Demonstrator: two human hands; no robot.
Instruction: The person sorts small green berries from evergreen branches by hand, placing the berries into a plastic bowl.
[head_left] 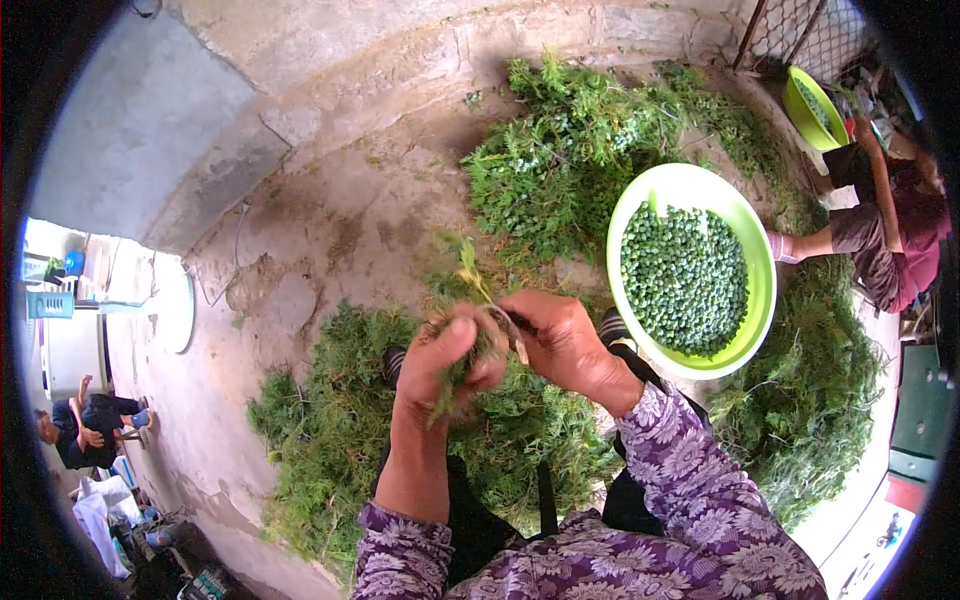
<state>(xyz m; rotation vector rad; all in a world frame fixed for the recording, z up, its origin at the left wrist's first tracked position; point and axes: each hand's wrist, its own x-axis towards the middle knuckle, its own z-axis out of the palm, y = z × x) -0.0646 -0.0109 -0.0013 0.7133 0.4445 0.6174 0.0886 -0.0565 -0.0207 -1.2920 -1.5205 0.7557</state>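
Note:
My left hand (447,358) is closed around a leafy green sprig (468,270) whose tip sticks up above my fingers. My right hand (562,340) pinches the same sprig from the right, touching the left hand. Both wrists wear purple flowered sleeves (690,480). Just right of my hands stands a lime-green bowl (690,185) filled with small round green seed pods (685,280). Cut green branches (340,420) lie heaped under and around my hands.
A larger heap of green branches (580,140) lies behind the bowl on the concrete ground. Another person in a dark red top (890,235) sits at the right beside a second green bowl (810,105). A further person sits far left (90,425).

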